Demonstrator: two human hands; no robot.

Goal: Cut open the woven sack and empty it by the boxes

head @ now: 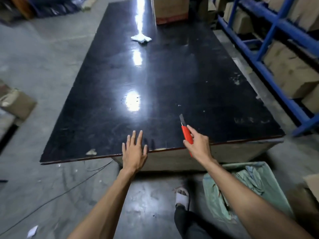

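the right hand (196, 144) is gripping a red utility knife (186, 134) with its blade out above the black bench (155, 83), the left hand (134, 149) is resting flat with fingers spread, and the soft, limp green woven sack (241, 190) is slumping on the floor beside the right leg, probably best gathered by its open rim.

Two hands (134, 150), one knife (187, 133), one sack (217, 200), one table (155, 75).

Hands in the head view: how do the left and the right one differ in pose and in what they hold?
The left hand is open, fingers straight and spread, holding nothing; the right hand is curled round a red knife with its blade out. The left hand lies at the near edge of the black table; the right hand seems raised above that edge. Both are bare and reach forward.
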